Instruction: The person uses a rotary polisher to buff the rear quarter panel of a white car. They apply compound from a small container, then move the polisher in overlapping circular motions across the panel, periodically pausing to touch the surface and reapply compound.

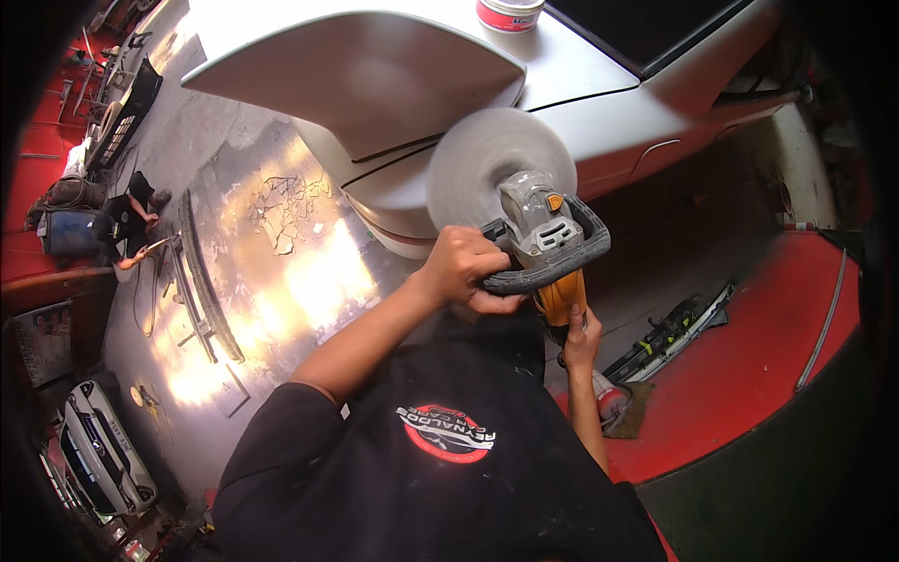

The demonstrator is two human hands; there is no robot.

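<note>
Polisher (534, 229): grey body, yellow rear, pale round pad blurred, pressed against the white car (599, 103) just 12 o'clock of the hands. Left hand (465, 267) clenched on the grey loop handle, arm bent. Right hand (581, 339) wrapped round the yellow grip at 6 o'clock.

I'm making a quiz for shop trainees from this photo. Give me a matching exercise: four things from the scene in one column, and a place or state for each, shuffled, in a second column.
Things:
1. left hand
2. right hand
3. polishing pad
4. round tub

Places or states:
A. sits on top of the white car
B. grips the grey loop handle
C. pressed against the car's side, blurred
D. holds the polisher's yellow rear grip

Pairs: 1-B, 2-D, 3-C, 4-A
</note>
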